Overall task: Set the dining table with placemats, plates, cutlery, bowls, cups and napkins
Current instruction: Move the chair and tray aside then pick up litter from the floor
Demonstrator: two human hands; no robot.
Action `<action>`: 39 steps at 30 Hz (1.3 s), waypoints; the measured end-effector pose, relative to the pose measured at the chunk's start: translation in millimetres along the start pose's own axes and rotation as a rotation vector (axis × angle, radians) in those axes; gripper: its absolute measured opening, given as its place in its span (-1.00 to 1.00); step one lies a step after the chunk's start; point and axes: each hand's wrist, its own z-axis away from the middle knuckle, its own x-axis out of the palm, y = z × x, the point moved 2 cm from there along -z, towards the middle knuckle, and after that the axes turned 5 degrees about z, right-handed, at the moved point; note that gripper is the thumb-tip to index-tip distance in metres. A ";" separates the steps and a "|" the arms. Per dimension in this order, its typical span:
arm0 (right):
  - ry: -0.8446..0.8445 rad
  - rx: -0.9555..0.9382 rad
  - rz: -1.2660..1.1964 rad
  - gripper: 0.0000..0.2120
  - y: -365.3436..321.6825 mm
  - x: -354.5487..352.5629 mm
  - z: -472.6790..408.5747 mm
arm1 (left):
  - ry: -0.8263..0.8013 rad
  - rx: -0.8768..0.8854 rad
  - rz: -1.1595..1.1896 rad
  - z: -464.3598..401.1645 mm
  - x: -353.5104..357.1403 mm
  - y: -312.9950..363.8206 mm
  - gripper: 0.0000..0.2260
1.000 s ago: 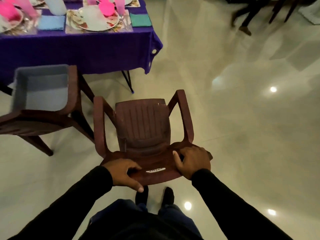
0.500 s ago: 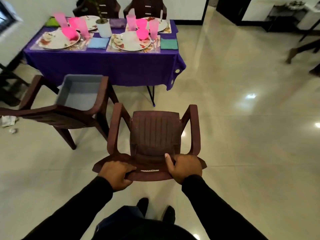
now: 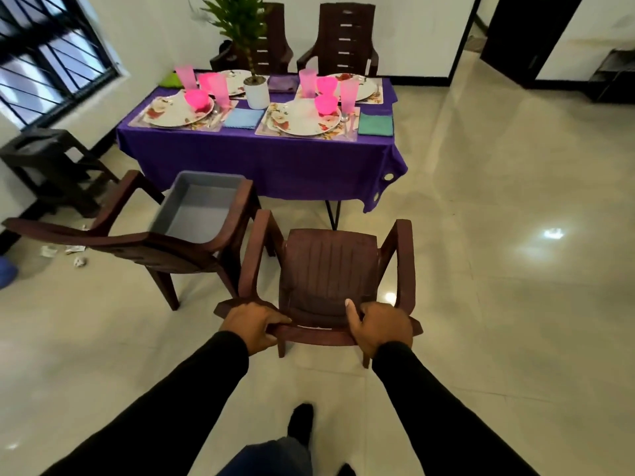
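Observation:
A brown plastic armchair (image 3: 328,269) stands in front of me, its seat facing the table. My left hand (image 3: 252,324) grips the top of its backrest at the left, and my right hand (image 3: 379,326) grips it at the right. Beyond it stands the dining table under a purple cloth (image 3: 275,163). On it lie floral placemats with plates (image 3: 304,121), pink bowls (image 3: 325,104), pink cups (image 3: 348,92), cutlery and folded napkins, one blue (image 3: 240,118) and one green (image 3: 375,124).
A second brown chair (image 3: 144,242) to the left carries a grey tub (image 3: 201,207). Two more chairs stand behind the table, a potted plant (image 3: 256,91) on it. A dark stool (image 3: 48,166) sits by the window. Scraps of paper litter the floor at left.
The chair and I have come closer to the table, and my view has tilted up, so the whole table and far chairs show now. Both hands keep their grip on the backrest.

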 end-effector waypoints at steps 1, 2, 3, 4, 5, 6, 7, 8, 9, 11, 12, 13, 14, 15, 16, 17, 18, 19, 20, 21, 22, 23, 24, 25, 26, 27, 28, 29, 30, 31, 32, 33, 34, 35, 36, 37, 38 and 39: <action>0.002 0.001 0.000 -0.44 -2.7 -0.4 -8.5 | 0.001 -0.020 0.021 -7.4 -3.4 -3.8 -0.62; 0.003 0.000 0.002 -0.44 -5.3 -0.8 -20.2 | 0.003 -0.037 0.038 -17.5 -7.2 -8.6 -0.62; 0.003 0.003 0.003 -0.44 -6.3 -1.0 -30.7 | 0.000 -0.048 0.048 -26.9 -10.5 -12.4 -0.61; -0.002 0.003 0.001 -0.45 -7.3 -0.7 -40.2 | -0.016 -0.057 0.058 -36.0 -13.8 -15.6 -0.61; -0.009 0.004 -0.005 -0.45 -8.6 -0.5 -53.3 | -0.035 -0.067 0.065 -47.4 -18.6 -19.6 -0.61; -0.020 0.006 -0.006 -0.46 -9.2 -1.1 -63.3 | -0.059 -0.075 0.061 -57.1 -21.4 -23.1 -0.60; -0.026 0.006 0.002 -0.48 -11.4 -2.2 -77.5 | -0.066 -0.073 0.058 -70.8 -25.2 -29.5 -0.60; -0.036 0.005 0.013 -0.50 -12.8 -2.6 -89.6 | -0.069 -0.073 0.049 -82.2 -29.3 -34.9 -0.60; -0.050 0.001 0.024 -0.52 -13.6 -3.1 -100.7 | -0.066 -0.070 0.038 -92.8 -33.3 -39.5 -0.60; -0.079 0.007 0.054 -0.55 -15.9 -3.1 -124.1 | -0.060 -0.047 0.012 -116.1 -41.2 -48.9 -0.60; -0.091 0.007 0.073 -0.55 -18.3 -1.2 -139.3 | -0.060 -0.037 0.006 -129.8 -44.2 -55.3 -0.60; -0.096 0.008 0.084 -0.55 -18.0 -1.5 -147.1 | -0.059 -0.021 -0.006 -136.6 -47.1 -55.9 -0.60; -0.099 0.011 0.093 -0.54 -16.6 -1.3 -153.8 | -0.052 -0.008 -0.015 -142.3 -49.7 -55.1 -0.59; -0.103 0.012 0.101 -0.53 -17.0 -0.5 -164.2 | -0.036 0.006 -0.020 -151.5 -51.7 -58.6 -0.58; -0.105 0.011 0.109 -0.52 -17.1 0.9 -172.2 | -0.019 0.018 -0.034 -158.0 -53.3 -60.6 -0.56; -0.104 0.009 0.114 -0.51 -18.2 2.2 -181.1 | -0.003 0.032 -0.051 -165.8 -55.3 -63.4 -0.55; -0.099 0.009 0.119 -0.50 -18.9 2.3 -187.3 | 0.009 0.041 -0.064 -171.2 -57.8 -64.7 -0.54; -0.097 0.011 0.124 -0.49 -19.8 1.8 -192.7 | 0.016 0.046 -0.068 -175.7 -60.3 -66.0 -0.53; -0.102 0.018 0.127 -0.50 -21.7 2.1 -198.7 | 0.014 0.051 -0.070 -181.0 -63.2 -68.7 -0.53; -0.105 0.024 0.127 -0.51 -23.6 2.0 -203.4 | 0.011 0.054 -0.074 -185.4 -65.8 -71.2 -0.52; -0.115 0.030 0.125 -0.51 -25.8 1.0 -207.3 | 0.001 0.054 -0.077 -189.5 -68.1 -73.5 -0.52; -0.124 0.034 0.121 -0.52 -27.3 -0.5 -209.8 | -0.017 0.053 -0.081 -193.0 -70.0 -75.0 -0.51; -0.132 0.039 0.117 -0.53 -27.9 -1.4 -211.3 | -0.041 0.048 -0.082 -196.4 -71.1 -76.2 -0.50; -0.135 0.043 0.113 -0.53 -28.6 -2.7 -213.2 | -0.069 0.037 -0.078 -199.8 -72.4 -77.6 -0.49; -0.136 0.048 0.110 -0.53 -29.1 -3.9 -214.4 | -0.097 0.026 -0.074 -202.8 -73.7 -78.8 -0.49; -0.137 0.049 0.109 -0.53 -29.5 -5.1 -215.4 | -0.119 0.014 -0.069 -205.2 -75.4 -79.5 -0.48; -0.146 0.048 0.111 -0.53 -29.8 -5.8 -215.7 | -0.135 0.005 -0.066 -206.4 -76.0 -79.8 -0.47; -0.156 0.044 0.116 -0.52 -30.3 -5.6 -216.0 | -0.143 -0.004 -0.063 -207.1 -76.0 -79.6 -0.47; -0.168 0.036 0.126 -0.51 -30.8 -6.0 -215.7 | -0.140 -0.013 -0.058 -206.8 -74.5 -79.5 -0.47; -0.183 0.030 0.136 -0.51 -31.3 -6.4 -215.2 | -0.134 -0.021 -0.055 -205.9 -72.4 -79.3 -0.47; -0.195 0.028 0.147 -0.50 -31.7 -7.9 -215.1 | -0.123 -0.027 -0.056 -205.3 -70.8 -79.3 -0.47; -0.204 0.025 0.156 -0.50 -32.1 -9.0 -215.6 | -0.114 -0.029 -0.061 -205.0 -69.9 -79.6 -0.47; -0.210 0.023 0.163 -0.50 -32.4 -9.8 -216.1 | -0.107 -0.030 -0.065 -205.0 -69.2 -80.3 -0.47; -0.211 0.022 0.164 -0.50 -32.6 -10.9 -216.5 | -0.105 -0.030 -0.068 -205.4 -69.4 -80.8 -0.47; -0.213 0.021 0.159 -0.51 -33.1 -11.5 -216.8 | -0.104 -0.031 -0.071 -205.6 -69.6 -81.2 -0.47; -0.217 0.024 0.151 -0.52 -32.9 -11.7 -217.3 | -0.105 -0.033 -0.072 -205.9 -70.4 -80.9 -0.48; -0.228 0.030 0.142 -0.52 -32.3 -11.1 -218.0 | -0.108 -0.034 -0.070 -205.9 -71.2 -80.6 -0.47; -0.241 0.034 0.139 -0.52 -31.8 -10.1 -218.5 | -0.117 -0.037 -0.065 -205.5 -72.3 -79.8 -0.47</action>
